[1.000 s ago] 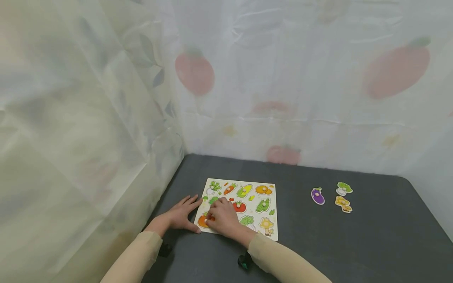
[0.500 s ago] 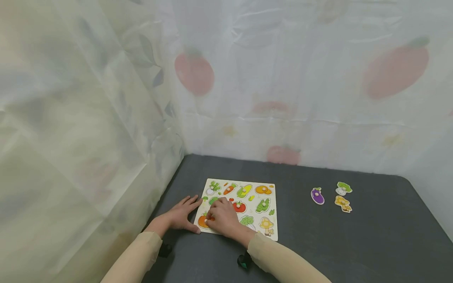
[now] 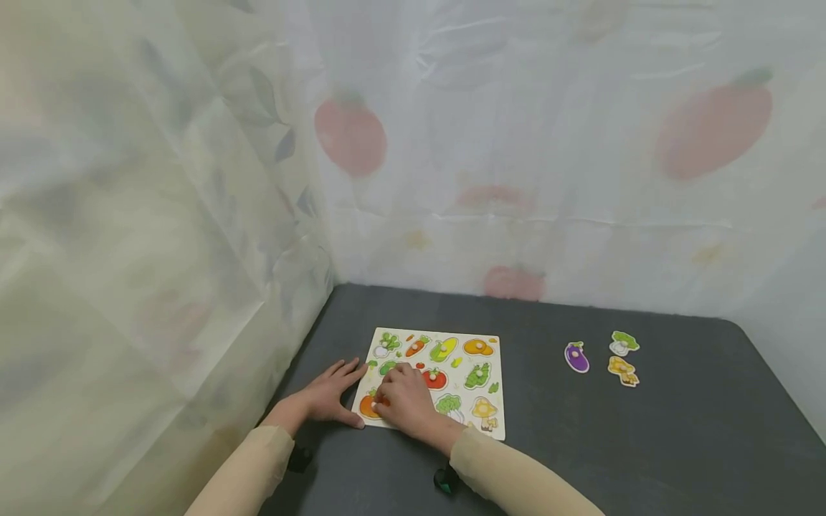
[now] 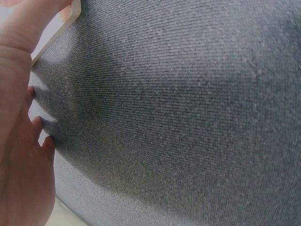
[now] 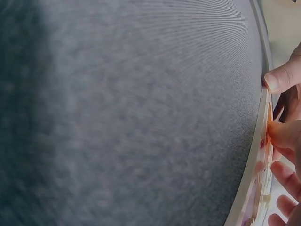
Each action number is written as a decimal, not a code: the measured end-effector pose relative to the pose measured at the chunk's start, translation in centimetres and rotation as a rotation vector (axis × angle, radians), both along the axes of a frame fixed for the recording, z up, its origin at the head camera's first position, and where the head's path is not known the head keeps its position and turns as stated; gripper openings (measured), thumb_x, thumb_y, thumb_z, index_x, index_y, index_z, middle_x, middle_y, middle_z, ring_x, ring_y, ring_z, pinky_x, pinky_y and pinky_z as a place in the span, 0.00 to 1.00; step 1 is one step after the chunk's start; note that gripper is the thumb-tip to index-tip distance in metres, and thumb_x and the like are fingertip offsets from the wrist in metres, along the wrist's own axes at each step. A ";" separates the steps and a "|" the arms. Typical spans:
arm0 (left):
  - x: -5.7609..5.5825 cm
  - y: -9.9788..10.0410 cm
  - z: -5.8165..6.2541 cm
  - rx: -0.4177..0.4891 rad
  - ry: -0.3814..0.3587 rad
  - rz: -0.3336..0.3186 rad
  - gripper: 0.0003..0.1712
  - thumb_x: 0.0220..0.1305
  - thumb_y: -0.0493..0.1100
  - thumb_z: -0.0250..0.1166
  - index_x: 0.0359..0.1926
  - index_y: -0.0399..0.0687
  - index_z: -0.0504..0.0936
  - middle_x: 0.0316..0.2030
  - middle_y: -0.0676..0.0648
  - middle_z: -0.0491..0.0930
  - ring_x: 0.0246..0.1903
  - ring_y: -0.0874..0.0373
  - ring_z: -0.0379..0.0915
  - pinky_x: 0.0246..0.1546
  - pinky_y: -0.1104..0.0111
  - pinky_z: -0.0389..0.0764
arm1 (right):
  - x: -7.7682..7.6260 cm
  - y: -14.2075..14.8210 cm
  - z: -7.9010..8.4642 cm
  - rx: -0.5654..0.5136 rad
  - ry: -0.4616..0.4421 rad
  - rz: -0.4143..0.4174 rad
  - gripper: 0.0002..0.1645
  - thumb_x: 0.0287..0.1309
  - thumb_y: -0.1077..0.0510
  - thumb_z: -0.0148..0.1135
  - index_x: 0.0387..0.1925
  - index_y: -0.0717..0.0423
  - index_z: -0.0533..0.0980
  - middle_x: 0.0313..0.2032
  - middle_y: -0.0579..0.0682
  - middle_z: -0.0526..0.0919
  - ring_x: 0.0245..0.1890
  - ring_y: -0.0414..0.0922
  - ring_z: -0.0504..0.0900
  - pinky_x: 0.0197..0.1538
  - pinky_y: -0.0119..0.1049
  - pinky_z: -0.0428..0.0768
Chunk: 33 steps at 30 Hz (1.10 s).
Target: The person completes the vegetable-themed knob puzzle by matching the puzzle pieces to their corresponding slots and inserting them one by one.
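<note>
A pale puzzle board [image 3: 490,430] printed with colourful vegetables lies flat on the dark table in the head view. My right hand [image 3: 409,405] is over its lower left part, thumb and fingers curled at the knob of an orange pumpkin-like puzzle piece [image 3: 368,405] in the board. Much of that piece is hidden under the fingers. In the right wrist view the right thumb [image 5: 284,134] touches the orange area. Fingers spread, my left hand [image 3: 325,395] rests at the board's left edge, its thumb [image 4: 28,23] by the near corner.
Right of the board lie three loose pieces: a purple eggplant [image 3: 577,357], a green-topped cabbage-like vegetable [image 3: 624,343] and a yellow mushroom [image 3: 623,371]. A pale curtain wall [image 3: 193,287] rises close at the left, another [image 3: 516,143] behind the table [image 3: 581,444].
Both hands keep nearly the same places on the board. The whole head view has shifted slightly; the loose pieces and the board appear otherwise unmoved.
</note>
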<state>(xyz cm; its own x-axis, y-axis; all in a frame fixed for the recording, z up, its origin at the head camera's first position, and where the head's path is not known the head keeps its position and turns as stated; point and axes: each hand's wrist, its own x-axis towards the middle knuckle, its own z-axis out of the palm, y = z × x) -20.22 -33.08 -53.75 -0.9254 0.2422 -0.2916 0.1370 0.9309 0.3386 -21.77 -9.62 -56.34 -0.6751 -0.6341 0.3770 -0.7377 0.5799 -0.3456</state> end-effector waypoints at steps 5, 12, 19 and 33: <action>0.1 0.0 0.2 0.027 0.007 -0.018 0.72 0.40 0.78 0.76 0.82 0.59 0.55 0.81 0.44 0.48 0.78 0.35 0.37 0.69 0.33 0.52 | 0.1 0.6 0.1 0.013 0.031 0.032 0.05 0.61 0.47 0.72 0.36 0.38 0.90 0.39 0.39 0.80 0.49 0.43 0.72 0.53 0.43 0.74; 0.2 0.6 1.1 0.024 -0.011 -0.006 0.70 0.43 0.71 0.80 0.82 0.55 0.56 0.80 0.42 0.48 0.78 0.36 0.38 0.69 0.34 0.54 | -2.3 3.5 0.9 -0.037 0.038 -0.046 0.09 0.64 0.51 0.69 0.43 0.39 0.90 0.46 0.42 0.83 0.53 0.48 0.74 0.56 0.50 0.74; 0.4 0.6 1.1 0.015 -0.012 0.007 0.70 0.42 0.70 0.81 0.82 0.56 0.56 0.81 0.44 0.48 0.78 0.37 0.38 0.69 0.36 0.55 | -5.6 9.0 2.5 -0.161 -0.085 -0.191 0.11 0.65 0.53 0.69 0.47 0.46 0.89 0.49 0.49 0.84 0.58 0.55 0.72 0.60 0.57 0.70; 0.5 0.2 1.2 0.012 -0.039 0.006 0.70 0.44 0.71 0.79 0.82 0.56 0.54 0.81 0.44 0.46 0.79 0.37 0.36 0.69 0.35 0.54 | -9.0 23.5 1.3 -0.175 -0.122 -0.527 0.15 0.66 0.55 0.65 0.51 0.54 0.87 0.55 0.61 0.81 0.62 0.64 0.67 0.59 0.66 0.64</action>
<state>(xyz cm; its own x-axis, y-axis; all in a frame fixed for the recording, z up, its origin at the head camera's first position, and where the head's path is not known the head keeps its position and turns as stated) -19.68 -32.86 -52.50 -0.9148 0.2403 -0.3246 0.1176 0.9274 0.3551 -30.73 13.86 -55.06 -0.9287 -0.1346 0.3455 -0.3125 0.7857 -0.5339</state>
